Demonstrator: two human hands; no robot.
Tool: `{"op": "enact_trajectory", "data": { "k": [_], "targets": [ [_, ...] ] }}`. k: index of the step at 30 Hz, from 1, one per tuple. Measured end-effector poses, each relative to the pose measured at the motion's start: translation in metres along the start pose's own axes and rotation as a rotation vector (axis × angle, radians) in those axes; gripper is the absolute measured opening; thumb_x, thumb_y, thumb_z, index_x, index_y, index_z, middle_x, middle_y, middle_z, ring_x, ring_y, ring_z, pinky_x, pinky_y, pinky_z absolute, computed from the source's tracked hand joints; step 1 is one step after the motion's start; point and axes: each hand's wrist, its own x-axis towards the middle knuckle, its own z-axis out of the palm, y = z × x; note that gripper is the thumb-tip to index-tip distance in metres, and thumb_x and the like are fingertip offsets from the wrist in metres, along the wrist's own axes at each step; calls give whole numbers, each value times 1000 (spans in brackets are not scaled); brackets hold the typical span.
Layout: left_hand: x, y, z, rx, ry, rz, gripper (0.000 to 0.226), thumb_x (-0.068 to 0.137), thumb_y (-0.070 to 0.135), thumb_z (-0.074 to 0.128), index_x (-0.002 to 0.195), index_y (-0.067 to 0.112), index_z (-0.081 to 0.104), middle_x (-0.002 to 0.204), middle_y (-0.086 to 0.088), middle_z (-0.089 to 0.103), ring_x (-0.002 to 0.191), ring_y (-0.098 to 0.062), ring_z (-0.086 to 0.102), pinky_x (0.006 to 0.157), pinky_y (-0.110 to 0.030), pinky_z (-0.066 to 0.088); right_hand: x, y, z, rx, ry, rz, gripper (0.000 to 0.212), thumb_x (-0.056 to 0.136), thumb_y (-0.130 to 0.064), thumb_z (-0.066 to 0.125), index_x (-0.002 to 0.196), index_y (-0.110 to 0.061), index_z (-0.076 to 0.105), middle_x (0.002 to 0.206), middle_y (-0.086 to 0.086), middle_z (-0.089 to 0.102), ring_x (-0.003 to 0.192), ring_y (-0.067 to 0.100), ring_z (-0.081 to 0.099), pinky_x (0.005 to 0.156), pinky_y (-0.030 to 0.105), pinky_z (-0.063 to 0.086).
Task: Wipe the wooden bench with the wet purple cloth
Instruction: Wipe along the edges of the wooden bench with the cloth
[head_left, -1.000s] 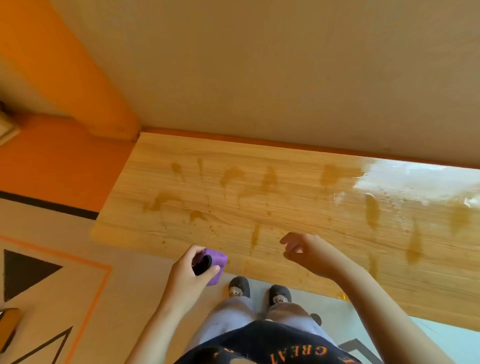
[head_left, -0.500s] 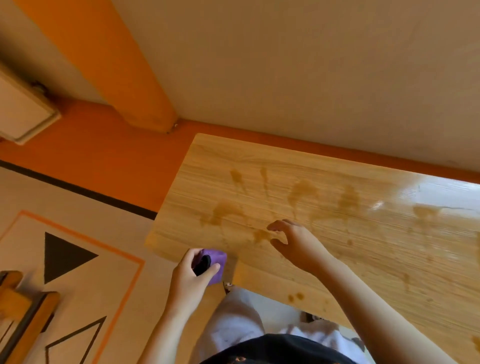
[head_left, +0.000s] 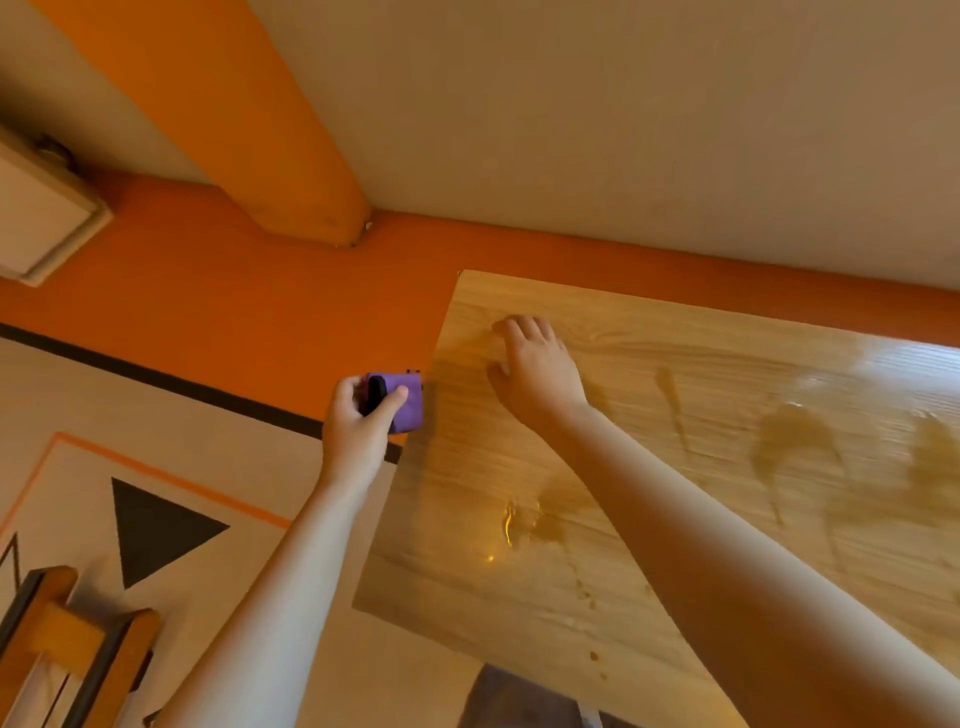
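Playroom-like interior, orange wall (head_left: 218, 291), patterned floor (head_left: 171, 519)

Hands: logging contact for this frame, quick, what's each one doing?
Left hand: closed on the purple cloth.
Right hand: open, empty, on the wooden bench.

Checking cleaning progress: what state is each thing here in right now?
Light wooden bench: wet brownish smears and droplets, unwiped.
Folded purple cloth: gripped, off the bench's left end, not touching its top.
Left hand: closed on the cloth.
Right hand: empty, fingers spread, at the bench's far left corner.
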Motion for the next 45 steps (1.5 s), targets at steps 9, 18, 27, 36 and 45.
{"op": "enact_trajectory", "data": {
  "k": [9,18,27,36,45],
  "targets": [
    [104,10,49,-104,-11,46,19,95,23,60,110,19,50,108,-1,60,93,-13,57,73,-23,45,63,4,48,-254,116,75,67,99,-42,19,149,-1,3,158,17,3,147,29,-3,120,44,-3],
    [172,32,88,-226,-215,-72,20,96,17,57,116,13,55,109,-9,64,92,-19,63,61,-24,54,65,6,55,-245,224,68,67,96,-40,28,146,3,19,154,21,21,145,32,14,120,45,8],
    [150,27,89,-408,-192,-170,36,96,16,57,130,6,53,111,-13,66,91,-20,65,73,-30,54,65,3,53,-237,222,71,66,97,-40,27,147,2,18,155,21,19,145,33,13,119,45,5],
    [138,20,73,-328,-215,-187,37,95,13,56,131,5,51,112,-12,65,93,-20,65,68,-26,56,65,4,50,-234,201,59,66,98,-40,24,148,2,12,156,20,13,146,33,8,119,45,2],
    [130,21,74,-343,-246,-198,18,98,17,52,114,13,61,100,-6,71,87,-16,69,69,-26,56,63,4,50,-234,182,58,66,98,-40,23,148,2,10,157,20,11,146,32,6,119,44,1]
  ]
}}
